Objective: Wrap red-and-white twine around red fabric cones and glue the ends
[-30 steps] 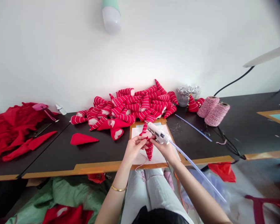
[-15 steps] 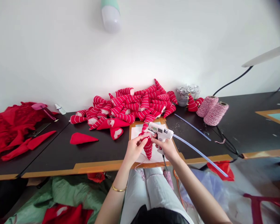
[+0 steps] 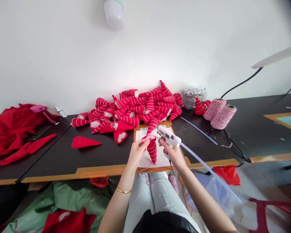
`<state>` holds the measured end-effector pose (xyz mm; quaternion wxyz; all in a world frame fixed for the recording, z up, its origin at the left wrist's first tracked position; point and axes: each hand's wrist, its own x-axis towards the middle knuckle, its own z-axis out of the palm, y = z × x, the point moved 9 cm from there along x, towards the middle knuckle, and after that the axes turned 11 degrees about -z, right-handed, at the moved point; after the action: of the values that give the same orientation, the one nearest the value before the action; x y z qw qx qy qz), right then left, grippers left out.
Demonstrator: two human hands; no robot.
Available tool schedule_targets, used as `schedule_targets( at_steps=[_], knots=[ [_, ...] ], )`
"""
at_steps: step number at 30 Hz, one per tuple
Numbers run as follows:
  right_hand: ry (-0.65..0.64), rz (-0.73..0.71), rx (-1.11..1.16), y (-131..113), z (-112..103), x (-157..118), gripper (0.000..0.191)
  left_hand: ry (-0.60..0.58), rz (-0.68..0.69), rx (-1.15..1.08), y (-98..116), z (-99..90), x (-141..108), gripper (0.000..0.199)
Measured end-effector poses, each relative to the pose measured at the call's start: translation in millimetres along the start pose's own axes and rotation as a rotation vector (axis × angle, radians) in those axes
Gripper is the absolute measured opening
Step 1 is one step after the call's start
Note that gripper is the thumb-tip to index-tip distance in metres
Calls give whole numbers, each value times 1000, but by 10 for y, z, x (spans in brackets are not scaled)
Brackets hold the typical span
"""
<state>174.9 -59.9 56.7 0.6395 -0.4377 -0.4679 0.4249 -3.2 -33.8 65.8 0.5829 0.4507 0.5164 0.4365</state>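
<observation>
My left hand [image 3: 137, 152] pinches the top of a stuffed red cone with white stitched stripes [image 3: 152, 151], whose tip hangs down over the paper. My right hand [image 3: 174, 154] grips a white hot glue gun [image 3: 168, 137], its nozzle close to the cone's upper edge. A long translucent glue stick [image 3: 208, 170] runs from the back of the gun down to the right. A thin red-and-white twine [image 3: 145, 169] trails from the cone toward my lap. Under both hands lies a white paper sheet on a wooden board [image 3: 161, 155].
A heap of striped red cones [image 3: 135, 111] fills the table's back middle. Red felt pieces [image 3: 83, 142], red cloth [image 3: 12, 129], twine spools [image 3: 220, 113] and a tinsel container [image 3: 191, 97] stand around it. A loose glue stick [image 3: 199, 130] lies right of the board.
The glue gun has swung from a tilted position to point its nozzle at the cone's top, its handle now down. The hands have drawn slightly apart, and the view has shifted a little.
</observation>
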Motion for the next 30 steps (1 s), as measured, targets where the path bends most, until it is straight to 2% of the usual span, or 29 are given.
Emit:
schedule_targets(
  at_steps=[4, 9, 30],
  knots=[
    [-56, -46, -212, -55, -98, -256, 36, 11, 19, -29, -16, -14, 53, 45],
    [-107, -126, -284, -60, -88, -486, 29, 17, 18, -77, -48, -21, 103, 44],
    [-89, -107, -264, -10, -65, -459, 28, 19, -12, -61, -14, 5, 29, 41]
  ],
)
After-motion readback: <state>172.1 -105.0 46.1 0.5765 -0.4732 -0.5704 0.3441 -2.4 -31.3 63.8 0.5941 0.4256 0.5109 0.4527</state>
